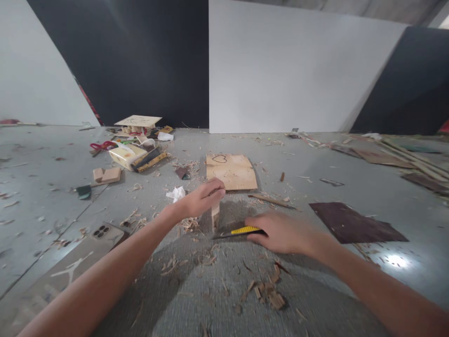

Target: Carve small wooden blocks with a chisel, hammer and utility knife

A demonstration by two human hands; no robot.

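Note:
My left hand is closed around the upper end of a small wood block, which stands upright on the grey floor. In my right hand is a yellow and black utility knife; its dark blade points left, close to the foot of the block. Slight blur covers the right hand. Just behind the left hand lies a thin wooden board with a heart outline drawn on it. A slim wooden-handled tool rests to the right of that board.
Wood shavings are scattered over the floor. A phone lies at the left and dark sandpaper at the right. Farther left are light wood pieces, a cream box and crumpled tissue. Sticks lie far right.

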